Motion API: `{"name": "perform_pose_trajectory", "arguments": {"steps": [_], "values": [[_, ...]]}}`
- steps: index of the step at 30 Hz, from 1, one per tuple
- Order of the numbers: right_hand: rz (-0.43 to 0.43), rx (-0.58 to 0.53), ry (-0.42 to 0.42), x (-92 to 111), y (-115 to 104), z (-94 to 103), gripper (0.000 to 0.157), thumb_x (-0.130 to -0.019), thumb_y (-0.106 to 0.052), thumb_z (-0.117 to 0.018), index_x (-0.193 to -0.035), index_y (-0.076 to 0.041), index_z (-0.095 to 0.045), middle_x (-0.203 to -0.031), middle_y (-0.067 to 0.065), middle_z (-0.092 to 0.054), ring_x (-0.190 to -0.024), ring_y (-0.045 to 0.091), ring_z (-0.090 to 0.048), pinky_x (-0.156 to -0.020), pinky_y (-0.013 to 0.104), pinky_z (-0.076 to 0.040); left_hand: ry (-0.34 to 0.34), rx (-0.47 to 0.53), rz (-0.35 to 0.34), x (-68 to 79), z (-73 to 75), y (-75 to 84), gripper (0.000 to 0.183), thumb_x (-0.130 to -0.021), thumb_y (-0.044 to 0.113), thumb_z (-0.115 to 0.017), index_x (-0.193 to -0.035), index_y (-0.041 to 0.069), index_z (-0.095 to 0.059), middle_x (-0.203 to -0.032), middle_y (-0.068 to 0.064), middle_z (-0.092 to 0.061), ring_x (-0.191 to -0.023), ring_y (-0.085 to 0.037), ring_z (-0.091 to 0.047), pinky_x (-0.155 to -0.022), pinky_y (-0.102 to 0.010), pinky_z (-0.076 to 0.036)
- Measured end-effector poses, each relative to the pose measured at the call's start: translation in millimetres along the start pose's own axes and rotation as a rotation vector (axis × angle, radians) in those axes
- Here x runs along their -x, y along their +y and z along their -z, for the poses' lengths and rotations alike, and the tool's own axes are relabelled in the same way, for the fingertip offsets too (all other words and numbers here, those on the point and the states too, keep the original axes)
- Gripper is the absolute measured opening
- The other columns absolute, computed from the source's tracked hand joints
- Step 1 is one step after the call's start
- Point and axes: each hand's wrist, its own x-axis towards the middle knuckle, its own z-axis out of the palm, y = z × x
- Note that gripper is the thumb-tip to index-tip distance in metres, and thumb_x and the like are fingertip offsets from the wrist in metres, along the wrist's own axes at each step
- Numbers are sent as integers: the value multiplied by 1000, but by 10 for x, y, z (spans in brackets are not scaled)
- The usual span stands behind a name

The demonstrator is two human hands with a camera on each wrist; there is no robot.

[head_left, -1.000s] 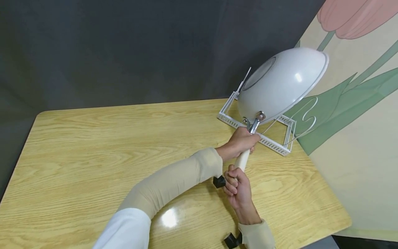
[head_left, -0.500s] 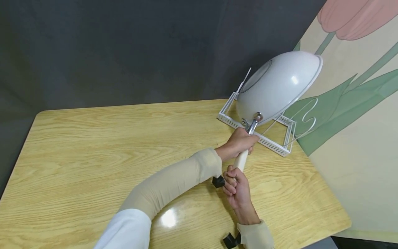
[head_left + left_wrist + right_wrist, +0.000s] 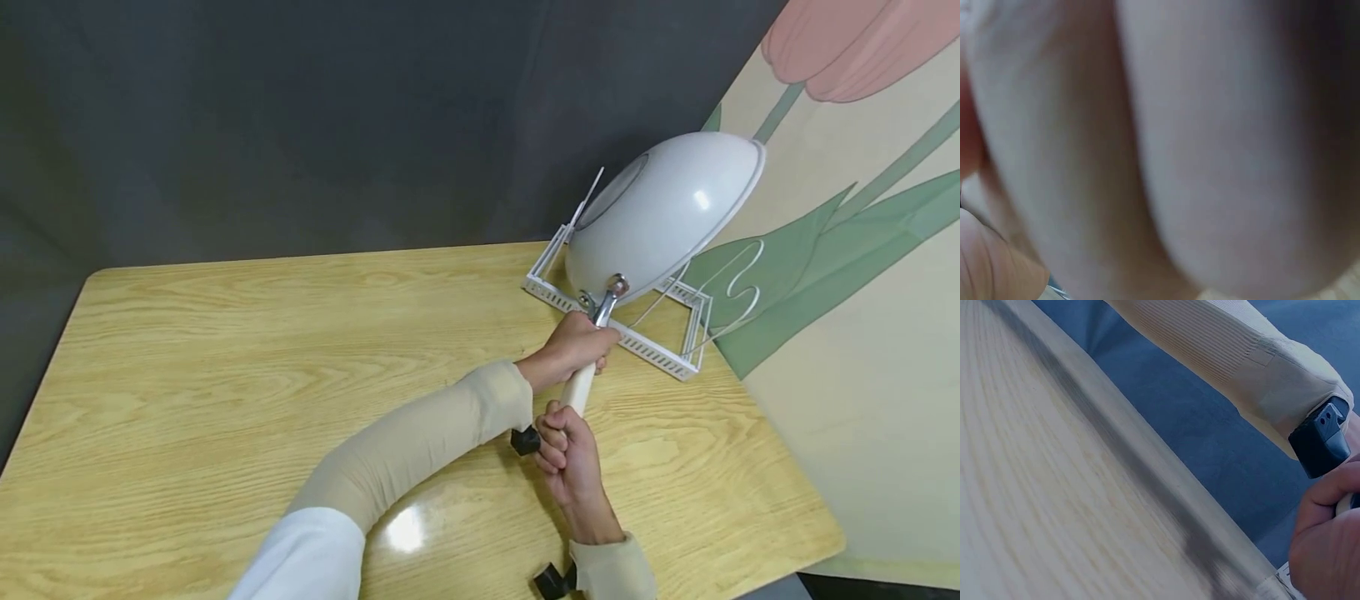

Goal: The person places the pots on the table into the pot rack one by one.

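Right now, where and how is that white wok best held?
By its cream handle, coming from the near side. It juts toward the person from the tilted wok; left hand grips near the metal neck, right hand the end.

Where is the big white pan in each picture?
Head view: the white pan is upper right, tilted on its side over the white rack, its handle gripped by the left hand and right hand.
Left wrist view: only blurred pale shapes up close; cannot tell if the pan shows.
Right wrist view: the pan's bowl is not in it.
Shared landmark: the wooden table, also in the right wrist view.
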Motion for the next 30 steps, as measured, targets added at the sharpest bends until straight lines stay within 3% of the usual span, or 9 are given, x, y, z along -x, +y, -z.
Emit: {"name": "perform_pose_trajectory", "arguments": {"steps": [7, 12, 24, 30], "values": [[-1, 49, 63, 2, -10, -1, 32, -95, 1, -23, -69, -16, -30, -58, -7, -21, -41, 1, -21, -37, 19, -8, 6, 17, 14, -13, -20, -2, 33, -92, 4, -63, -63, 12, -50, -52, 1, -48, -45, -11, -46, -43, -23, -38], [-14, 58, 64, 30, 7, 3, 34, -96, 1, -23, -69, -17, -33, -57, -8, -23, -41, 1, -22, -38, 21, -6, 8, 24, 40, 4, -28, -30, 32, -93, 3, -63, -65, 11, -50, -53, 1, -48, -46, -11, -46, -44, -22, -38], [-32, 22, 74, -27, 18, -13, 35, -96, 1, -24, -69, -18, -37, -57, -8, -25, -40, -1, -26, -38, 20, -7, 25, 28, 27, -39, 40, -24, 25, -90, 4, -64, -68, 9, -53, -54, 0, -50, -45, -11, -47, -42, -22, -39], [-42, 21, 84, -34, 16, -1, 38, -96, 1, -26, -69, -20, -41, -56, -9, -26, -40, -1, -28, -39, 19, -9, 12, 75, 41, -59, 47, -44, 19, -89, 1, -62, -74, 9, -52, -56, 0, -50, -47, -11, -47, -44, -22, -42]]}}
